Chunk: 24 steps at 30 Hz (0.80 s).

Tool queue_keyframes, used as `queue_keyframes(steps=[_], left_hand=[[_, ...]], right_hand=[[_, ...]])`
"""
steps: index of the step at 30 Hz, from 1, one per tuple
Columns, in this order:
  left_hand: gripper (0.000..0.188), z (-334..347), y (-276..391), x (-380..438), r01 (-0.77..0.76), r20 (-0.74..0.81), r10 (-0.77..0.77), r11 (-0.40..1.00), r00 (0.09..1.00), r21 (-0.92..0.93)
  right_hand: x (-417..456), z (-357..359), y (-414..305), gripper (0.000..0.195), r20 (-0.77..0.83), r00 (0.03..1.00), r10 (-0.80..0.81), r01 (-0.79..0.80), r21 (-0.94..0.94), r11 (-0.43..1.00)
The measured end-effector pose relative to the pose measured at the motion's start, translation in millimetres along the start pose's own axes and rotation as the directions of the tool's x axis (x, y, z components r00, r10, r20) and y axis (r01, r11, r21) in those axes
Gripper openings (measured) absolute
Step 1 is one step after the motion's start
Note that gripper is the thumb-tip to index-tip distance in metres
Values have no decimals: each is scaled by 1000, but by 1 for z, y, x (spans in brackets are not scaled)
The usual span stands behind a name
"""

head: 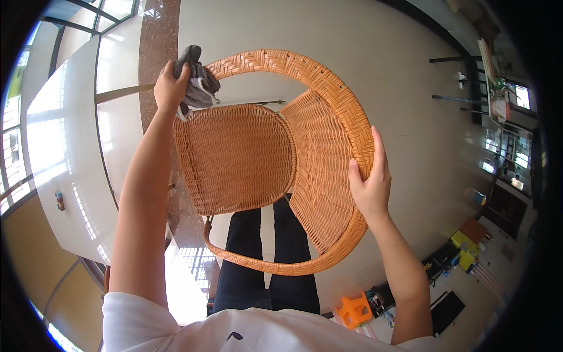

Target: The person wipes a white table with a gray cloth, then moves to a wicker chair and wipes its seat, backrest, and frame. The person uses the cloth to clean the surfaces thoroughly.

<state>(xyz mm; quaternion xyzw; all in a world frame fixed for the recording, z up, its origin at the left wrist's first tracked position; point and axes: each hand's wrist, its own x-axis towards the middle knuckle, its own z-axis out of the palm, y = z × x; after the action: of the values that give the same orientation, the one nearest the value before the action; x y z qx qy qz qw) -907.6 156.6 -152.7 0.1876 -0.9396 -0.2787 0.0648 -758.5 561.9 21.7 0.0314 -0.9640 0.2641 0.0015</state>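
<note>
A woven wicker armchair (pixel 235 160) stands sideways before me, its seat on the left and its backrest (pixel 323 169) on the right. My left hand (pixel 170 88) grips a grey cloth (pixel 198 86) against the far end of the chair's curved armrest rim (pixel 264 60). The cloth hides that end of the rim. My right hand (pixel 374 185) holds the top rim of the backrest, with the thumb on the inner side and the fingers around the outer side. The near armrest (pixel 268 266) curves in front of my legs.
A white table (pixel 74 167) on the left bears a small colourful block-like object (pixel 59 200). An orange plastic stool (pixel 354 310) stands at lower right. Pale floor tiles (pixel 418 154) stretch to the right, and a brown marbled strip (pixel 158 39) crosses the floor at left.
</note>
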Motion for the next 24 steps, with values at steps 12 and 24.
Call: queue_keyframes(steps=[12,24], left_hand=[[56,32,-22,-73,445,-316,-510,858,800,-257],[63,112,4,-380,231,663,-249,966,706,117]], right_hand=[[-1,0,9,67,14,1000,-24,22,125,992],[0,-4,13,69,43,998,-56,45,225,973]])
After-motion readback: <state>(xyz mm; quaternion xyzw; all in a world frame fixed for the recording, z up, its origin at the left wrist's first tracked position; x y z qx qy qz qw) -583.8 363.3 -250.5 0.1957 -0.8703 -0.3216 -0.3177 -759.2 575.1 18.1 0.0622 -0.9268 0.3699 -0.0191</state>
